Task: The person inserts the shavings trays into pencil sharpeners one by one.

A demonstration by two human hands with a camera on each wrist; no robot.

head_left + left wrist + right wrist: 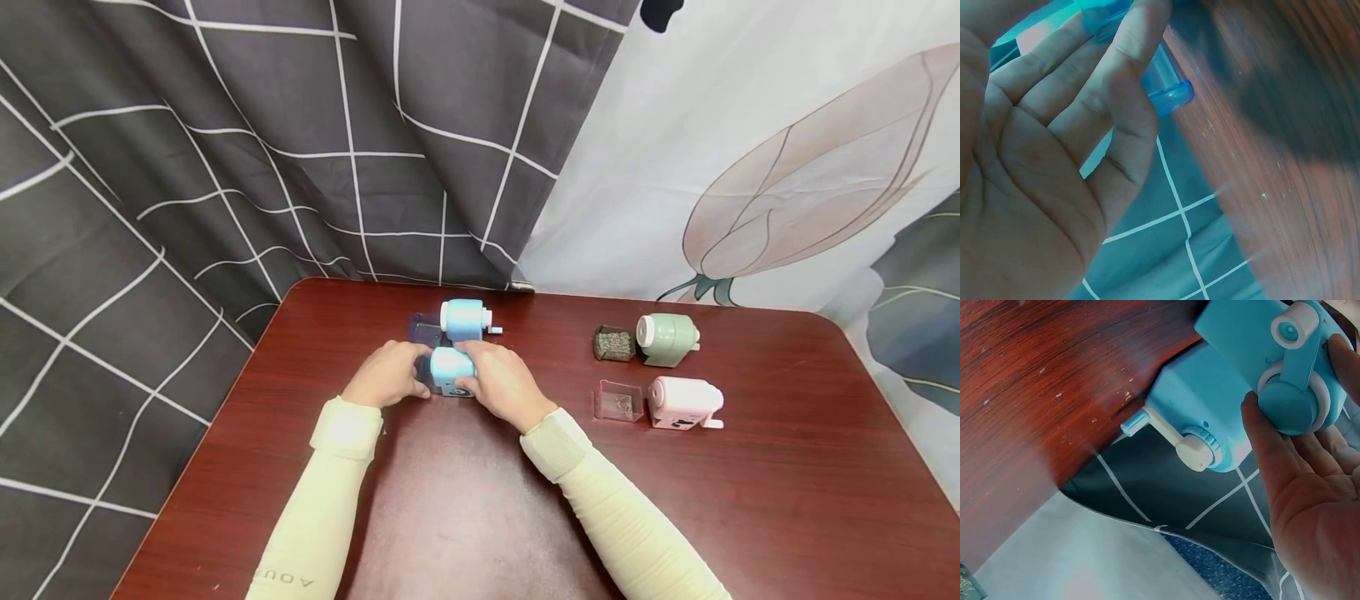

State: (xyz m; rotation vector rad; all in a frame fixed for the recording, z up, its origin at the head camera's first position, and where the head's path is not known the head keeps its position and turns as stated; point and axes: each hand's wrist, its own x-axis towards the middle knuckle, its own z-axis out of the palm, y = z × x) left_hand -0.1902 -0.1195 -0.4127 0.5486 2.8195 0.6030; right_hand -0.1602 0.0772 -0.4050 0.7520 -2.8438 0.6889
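A light blue hand-crank pencil sharpener (pixel 452 364) stands near the table's far left part, with my right hand (pixel 504 385) gripping its crank end. In the right wrist view, thumb and fingers curl round this sharpener (pixel 1235 337) beside its crank. My left hand (pixel 386 375) pinches a clear blue shavings drawer (pixel 1105 17) at the sharpener's left side; whether the drawer is partly inside cannot be told. Just behind stands a second blue sharpener (pixel 467 318) with a white crank. Its dark blue see-through drawer (pixel 426 328) lies at its left.
To the right stand a green sharpener (pixel 667 337) and a pink sharpener (pixel 682 402). A drawer full of shavings (pixel 613 343) lies left of the green one, a pink clear drawer (pixel 619 402) left of the pink one. Curtains (pixel 300 150) hang behind the brown table (pixel 810 483).
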